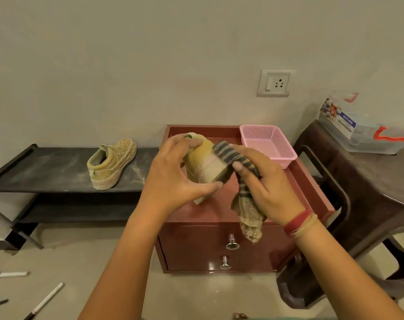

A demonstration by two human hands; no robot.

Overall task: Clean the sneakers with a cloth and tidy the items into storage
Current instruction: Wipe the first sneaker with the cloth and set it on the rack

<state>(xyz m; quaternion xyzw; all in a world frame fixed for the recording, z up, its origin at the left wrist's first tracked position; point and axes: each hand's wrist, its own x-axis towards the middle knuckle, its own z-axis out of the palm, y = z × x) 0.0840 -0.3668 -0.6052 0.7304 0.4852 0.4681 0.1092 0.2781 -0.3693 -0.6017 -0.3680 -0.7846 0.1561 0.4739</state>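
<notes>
My left hand (173,174) grips a tan sneaker (204,165) above the red-brown cabinet (219,239), fingers over its top and thumb under its sole. My right hand (263,181) holds a striped grey cloth (247,204) against the sneaker's sole edge; the cloth's dirty end hangs down below the hand. A second tan sneaker (112,162) stands alone on the top of a black shoe rack (46,169) at the left, heel toward me.
A pink mesh basket (269,144) sits at the back right of the cabinet top. A dark plastic stool (369,192) at the right carries a clear storage box (367,132). Pens (44,301) lie on the floor at lower left. A wall socket (275,83) is above.
</notes>
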